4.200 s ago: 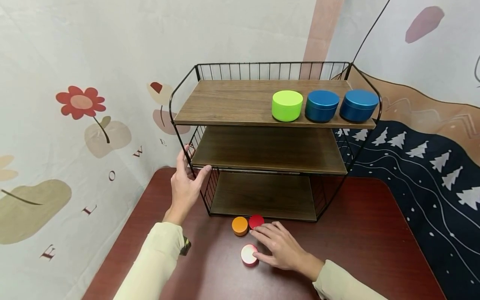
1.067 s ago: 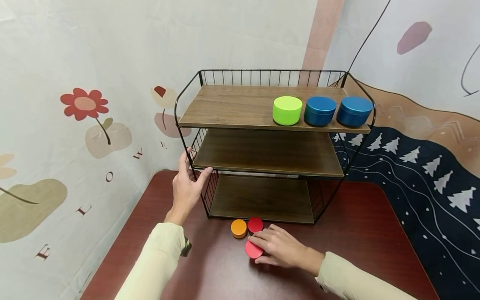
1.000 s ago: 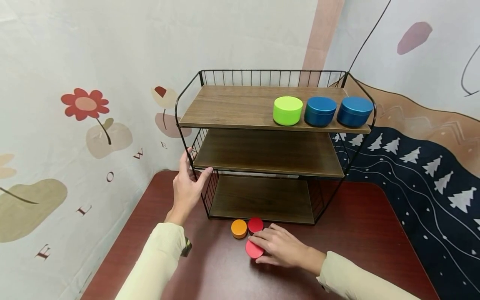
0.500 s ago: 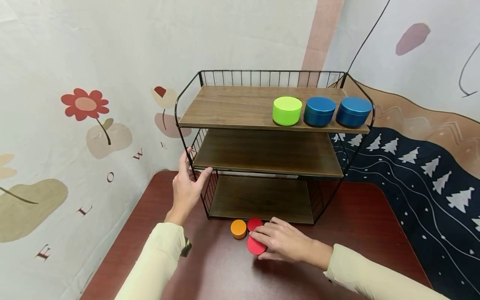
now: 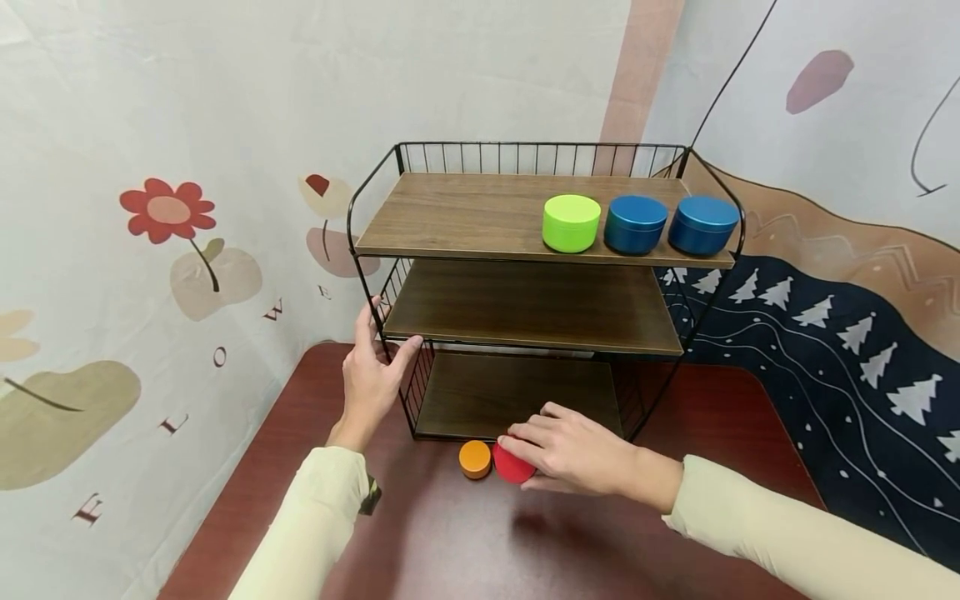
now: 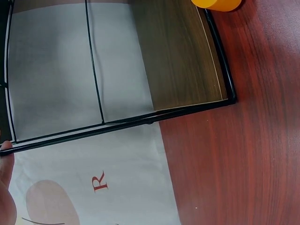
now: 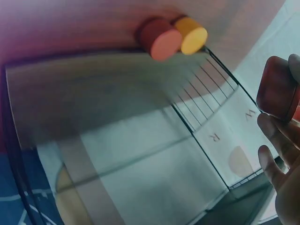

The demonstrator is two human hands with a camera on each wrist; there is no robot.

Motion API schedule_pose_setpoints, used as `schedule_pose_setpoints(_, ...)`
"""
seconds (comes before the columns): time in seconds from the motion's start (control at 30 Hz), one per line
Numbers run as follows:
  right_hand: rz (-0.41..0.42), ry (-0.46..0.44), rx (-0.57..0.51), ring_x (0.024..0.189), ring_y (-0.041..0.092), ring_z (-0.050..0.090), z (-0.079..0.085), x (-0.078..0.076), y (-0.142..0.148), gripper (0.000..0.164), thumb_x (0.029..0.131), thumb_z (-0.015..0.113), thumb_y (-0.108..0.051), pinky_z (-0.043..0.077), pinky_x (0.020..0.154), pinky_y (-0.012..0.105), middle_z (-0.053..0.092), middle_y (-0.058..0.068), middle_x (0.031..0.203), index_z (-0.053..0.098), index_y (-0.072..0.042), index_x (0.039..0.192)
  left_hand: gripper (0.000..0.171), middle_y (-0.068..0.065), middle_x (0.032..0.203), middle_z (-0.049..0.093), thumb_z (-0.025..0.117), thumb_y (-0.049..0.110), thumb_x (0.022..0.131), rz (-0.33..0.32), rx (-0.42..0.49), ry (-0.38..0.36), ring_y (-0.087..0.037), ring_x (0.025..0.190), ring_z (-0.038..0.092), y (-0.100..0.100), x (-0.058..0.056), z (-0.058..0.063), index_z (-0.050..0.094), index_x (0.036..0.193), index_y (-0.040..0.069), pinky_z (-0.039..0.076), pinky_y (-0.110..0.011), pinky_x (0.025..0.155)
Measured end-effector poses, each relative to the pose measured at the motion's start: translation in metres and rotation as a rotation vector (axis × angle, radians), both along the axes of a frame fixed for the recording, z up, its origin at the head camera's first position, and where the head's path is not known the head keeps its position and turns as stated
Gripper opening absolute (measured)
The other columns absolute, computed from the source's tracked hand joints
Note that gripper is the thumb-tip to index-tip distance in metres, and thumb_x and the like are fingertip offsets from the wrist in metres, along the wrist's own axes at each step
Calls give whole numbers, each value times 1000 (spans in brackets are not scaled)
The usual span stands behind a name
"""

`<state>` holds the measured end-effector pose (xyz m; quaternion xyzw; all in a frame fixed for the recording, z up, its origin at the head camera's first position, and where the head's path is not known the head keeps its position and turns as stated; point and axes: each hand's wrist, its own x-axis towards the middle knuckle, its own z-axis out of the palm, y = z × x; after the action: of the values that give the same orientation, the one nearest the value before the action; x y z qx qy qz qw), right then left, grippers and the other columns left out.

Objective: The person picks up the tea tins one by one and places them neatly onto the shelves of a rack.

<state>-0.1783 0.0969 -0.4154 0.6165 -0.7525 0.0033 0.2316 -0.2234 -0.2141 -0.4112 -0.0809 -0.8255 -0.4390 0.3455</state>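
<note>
My right hand pinches a small round red tin between thumb and fingers, raised above the table with its shadow apart below. In the right wrist view the held tin is tilted on edge. A second red tin stands beside an orange tin at the rack's front; in the head view the held tin hides it. My left hand holds the left side of a three-tier rack, thumb at the middle shelf's corner and fingers behind the black wire upright.
On the top shelf stand a lime green tin and two blue tins, toward the right front edge. The rack sits on a dark red table before a printed cloth backdrop.
The right hand has taken hold of the nearer red tin, lifted it off the table and moved it toward the rack, over the other red tin. The left hand keeps its place.
</note>
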Motion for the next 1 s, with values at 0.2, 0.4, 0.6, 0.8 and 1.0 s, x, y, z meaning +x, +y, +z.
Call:
schedule_pose_setpoints(0.2, 12, 48, -14, 99, 18, 64, 29, -5, -1, 61, 87, 74, -50, 48, 88, 35, 70, 6, 118, 64, -8, 130, 82, -3, 138, 60, 79, 25, 88, 3, -1, -5, -10, 57, 54, 0, 0, 0, 32, 155, 26, 38, -16, 55)
schedule_pose_setpoints(0.4, 18, 90, -16, 102, 21, 64, 58, -10, -4, 63, 85, 77, -47, 48, 89, 37, 69, 9, 121, 63, -7, 132, 82, -4, 139, 59, 78, 25, 88, 0, 2, -20, -13, 59, 55, 1, 0, 0, 32, 155, 24, 39, -16, 56)
schedule_pose_setpoints(0.6, 13, 110, -27, 104, 21, 63, 81, -15, -13, 61, 87, 75, -44, 47, 90, 37, 68, 9, 122, 61, -7, 134, 81, -3, 139, 60, 79, 27, 88, 20, -2, -16, -15, 59, 55, 0, 0, -1, 33, 154, 22, 38, -17, 56)
schedule_pose_setpoints(0.8, 25, 161, -52, 103, 21, 64, 96, -20, -17, 58, 90, 73, -43, 47, 90, 37, 68, 9, 122, 62, -6, 133, 81, -2, 138, 61, 78, 27, 88, 16, -16, -7, -12, 54, 51, -1, 0, -1, 32, 155, 25, 35, -18, 52)
schedule_pose_setpoints(1.0, 37, 193, -77, 102, 21, 64, 112, -25, -18, 61, 88, 76, -42, 48, 88, 37, 69, 10, 121, 62, -4, 133, 81, -1, 137, 61, 79, 27, 88, 13, -9, -14, -12, 57, 53, -1, 0, -1, 33, 155, 24, 37, -17, 54)
